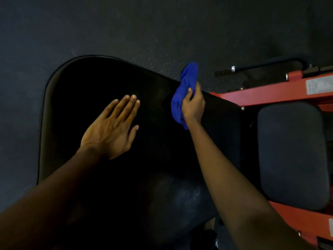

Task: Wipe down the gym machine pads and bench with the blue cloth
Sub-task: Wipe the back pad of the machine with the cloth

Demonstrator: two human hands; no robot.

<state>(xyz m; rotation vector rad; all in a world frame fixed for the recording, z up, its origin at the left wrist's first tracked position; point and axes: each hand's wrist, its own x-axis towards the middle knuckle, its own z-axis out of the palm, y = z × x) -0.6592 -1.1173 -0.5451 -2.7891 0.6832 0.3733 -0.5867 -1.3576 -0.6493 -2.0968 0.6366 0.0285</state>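
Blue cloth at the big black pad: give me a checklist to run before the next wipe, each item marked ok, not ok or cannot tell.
1. Grip on the blue cloth by the right hand: ok.
2. Cloth spread flat for wiping: not ok, it is bunched.
3. Cloth pressed onto the large black pad: cannot tell.
4. The left hand open, fingers straight, apart from the cloth: ok.
5. The small pad by the red frame already wiped: cannot tell.

Dim, underexposed; bench pad (90, 78) crushed to black, faint sheen low centre; wide-angle bending at edges.
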